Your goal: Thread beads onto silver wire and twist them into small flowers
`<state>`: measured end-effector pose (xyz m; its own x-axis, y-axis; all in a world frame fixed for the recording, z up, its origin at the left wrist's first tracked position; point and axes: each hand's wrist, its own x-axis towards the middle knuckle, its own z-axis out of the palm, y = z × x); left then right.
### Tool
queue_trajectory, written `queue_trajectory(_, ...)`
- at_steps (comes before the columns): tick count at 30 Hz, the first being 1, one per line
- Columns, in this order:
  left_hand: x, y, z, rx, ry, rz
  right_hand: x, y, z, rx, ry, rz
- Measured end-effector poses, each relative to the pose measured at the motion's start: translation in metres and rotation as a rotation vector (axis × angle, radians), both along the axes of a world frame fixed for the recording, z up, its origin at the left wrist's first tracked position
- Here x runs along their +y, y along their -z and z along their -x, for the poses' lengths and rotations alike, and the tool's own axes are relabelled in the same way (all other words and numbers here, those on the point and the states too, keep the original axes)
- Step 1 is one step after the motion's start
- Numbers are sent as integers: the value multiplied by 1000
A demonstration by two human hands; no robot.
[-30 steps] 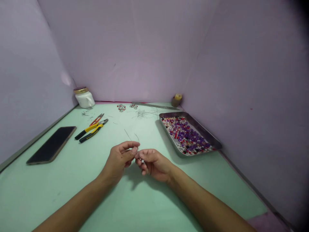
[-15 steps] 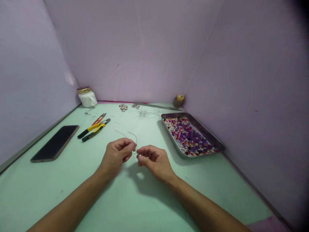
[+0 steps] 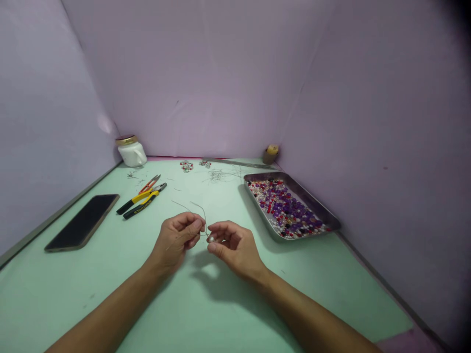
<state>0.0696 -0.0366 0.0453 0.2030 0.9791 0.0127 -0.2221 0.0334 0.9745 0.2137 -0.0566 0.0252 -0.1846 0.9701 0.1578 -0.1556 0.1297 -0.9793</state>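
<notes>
Thin wire runs up from between my hands in the middle of the table, its loose ends bent upward. My left hand is closed, pinching the wire between thumb and forefinger. A small whitish bead sits at the wire's lower part. Around this bead my right hand curls, thumb below and fingertips above, lightly gripping it. Most of what lies behind the right fingers is hidden.
A metal tray of mixed beads stands on the right. Pliers, red-handled snips and a phone lie left. Toward the back are a white jar, beaded wire pieces, loose wires and a small brown pot.
The right thumb and forefinger have parted slightly, so the bead shows more between them. The left hand keeps its pinch on the wire. The whole view has shifted a little.
</notes>
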Motion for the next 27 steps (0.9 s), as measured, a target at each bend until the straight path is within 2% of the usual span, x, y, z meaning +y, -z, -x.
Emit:
queue_trajectory(6,1,-2,1,-47,-5,24,-2,0,-1,-44,-54,-13)
queue_trajectory(13,2,0,2,-9,-10,-8,-2,2,0,-88,-27,-93)
queue_trajectory(18,-3,0,0,278,-139,-104,-3,5,-1,-265,143,-289)
queue_trajectory(20,-7,-3,-4,423,-223,-125,-3,7,0,-303,174,-301)
queue_trajectory(23,-12,-8,-9,557,-321,-172,0,7,2,-232,168,-132)
queue_trajectory(27,-13,-9,-7,519,-354,-183,5,5,4,149,38,328)
